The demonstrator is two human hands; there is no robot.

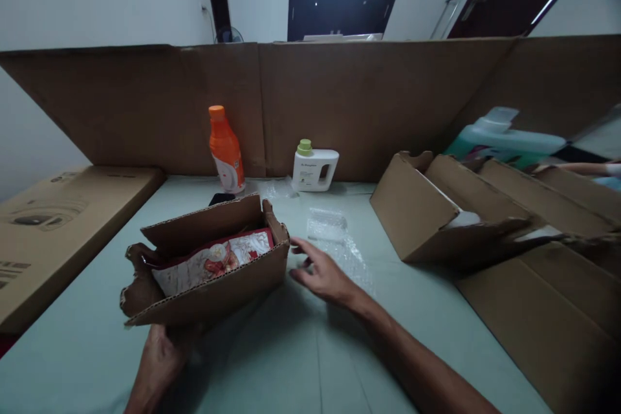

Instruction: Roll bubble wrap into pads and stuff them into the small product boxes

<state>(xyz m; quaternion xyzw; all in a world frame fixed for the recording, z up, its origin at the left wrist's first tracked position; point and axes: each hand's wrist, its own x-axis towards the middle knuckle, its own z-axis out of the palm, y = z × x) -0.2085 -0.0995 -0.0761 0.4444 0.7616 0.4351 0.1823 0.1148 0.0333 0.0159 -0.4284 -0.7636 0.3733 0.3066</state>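
Observation:
An open cardboard box [242,290], tilted and raised over the table, is held from below by my left hand [160,352]; the fingers go out of sight under its near left side. Inside the box lies a printed packet [218,260] in white and red with a food picture. By the box's right end is my right hand [320,272], thumb and fingers apart; whether the fingertips touch the cardboard I cannot tell. Bubble wrap [334,233] lies flat on the table just beyond that hand.
Behind stand an orange bottle [226,149] and a white jug with a green cap [315,168]. Several open cardboard boxes [417,207] fill the right, with a teal bottle [504,139] behind. A flat carton [72,207] lies left. Another person's arm [582,169] shows far right.

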